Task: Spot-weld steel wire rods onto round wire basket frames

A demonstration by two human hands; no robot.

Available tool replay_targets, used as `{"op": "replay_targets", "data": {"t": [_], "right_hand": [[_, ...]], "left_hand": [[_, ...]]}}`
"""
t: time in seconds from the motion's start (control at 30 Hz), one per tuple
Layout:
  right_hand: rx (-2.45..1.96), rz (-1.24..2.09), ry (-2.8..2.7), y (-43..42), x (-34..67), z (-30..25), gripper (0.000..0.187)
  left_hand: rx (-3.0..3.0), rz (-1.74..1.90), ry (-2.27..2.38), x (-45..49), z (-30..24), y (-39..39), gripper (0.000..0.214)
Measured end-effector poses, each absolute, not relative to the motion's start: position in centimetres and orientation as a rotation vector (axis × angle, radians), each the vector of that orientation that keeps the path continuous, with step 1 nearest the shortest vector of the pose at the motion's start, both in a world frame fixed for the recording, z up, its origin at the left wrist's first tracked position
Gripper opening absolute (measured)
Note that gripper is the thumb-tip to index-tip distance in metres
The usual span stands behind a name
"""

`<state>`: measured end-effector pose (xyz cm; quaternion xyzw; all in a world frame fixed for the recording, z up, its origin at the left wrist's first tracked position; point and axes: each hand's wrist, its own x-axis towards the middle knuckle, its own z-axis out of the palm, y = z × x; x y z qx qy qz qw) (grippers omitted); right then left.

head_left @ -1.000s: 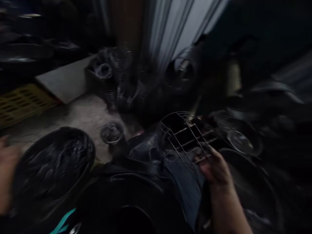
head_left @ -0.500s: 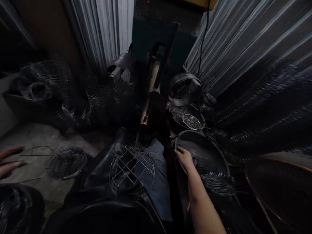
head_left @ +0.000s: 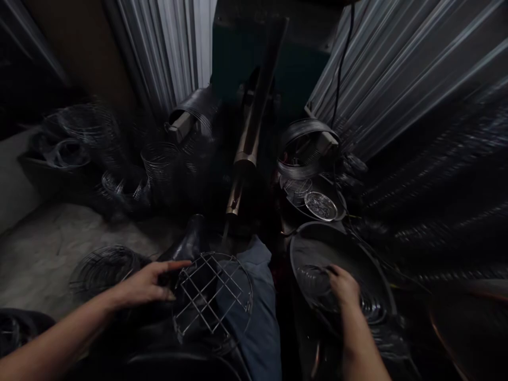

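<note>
Here, wire grid (head_left: pixel 213 295), facing up, diagonally latticed

The room is dim, and much of its outer area sinks into near-black. At the back, 2 pale ribbed surfaces flank a dark green panel (head_left: pixel 228 63): the left ribbed sheeting (head_left: pixel 174 47) stands upright, while the right ribbed sheeting (head_left: pixel 400 63) runs slantwise across the upper corner. A brown panel (head_left: pixel 93 42) rises farther left. A black cable (head_left: pixel 344 58) hangs before the right side. Grey, mottled floor (head_left: pixel 43 254) shows at the left, beside a paler flat surface (head_left: pixel 14 180) at the edge. Faint light catches the ribs; blur softens the far right.
</note>
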<state>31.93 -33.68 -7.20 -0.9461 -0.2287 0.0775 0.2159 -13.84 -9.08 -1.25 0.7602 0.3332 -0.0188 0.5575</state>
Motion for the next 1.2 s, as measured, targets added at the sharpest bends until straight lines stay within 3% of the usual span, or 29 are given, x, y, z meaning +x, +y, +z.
{"op": "replay_targets", "data": {"t": [0.2,0.37,0.53,0.83,1.0,1.2], "right_hand": [[-2.394,-0.120,-0.873,-30.2,34.5,1.1,0.043],[-2.259,-0.342,-1.223,-20.4,32.8,10.6,0.035],[-2.450,-0.603,-1.299,-10.6,31.5,16.4,0.041],[-2.693,-0.752,-1.185,-5.7,33.2,17.5,0.031],[-2.598,-0.879,-1.122,-8.4,31.0,17.3,0.032],[-2.585,-0.759,-1.100,-15.0,27.9,17.8,0.038]], "left_hand": [[1.771,-0.021,0.731,-12.9,-3.4,-9.1,0.054],[1.696,0.007,0.769,-13.3,-3.2,-9.4,0.054],[1.647,0.031,0.790,-14.1,-3.7,-9.5,0.055],[1.666,0.129,0.744,-15.4,-3.9,-9.5,0.049],[1.761,0.286,0.716,-15.7,-3.7,-10.0,0.041],[1.869,0.377,0.848,-16.2,-5.0,-9.7,0.042]]}}
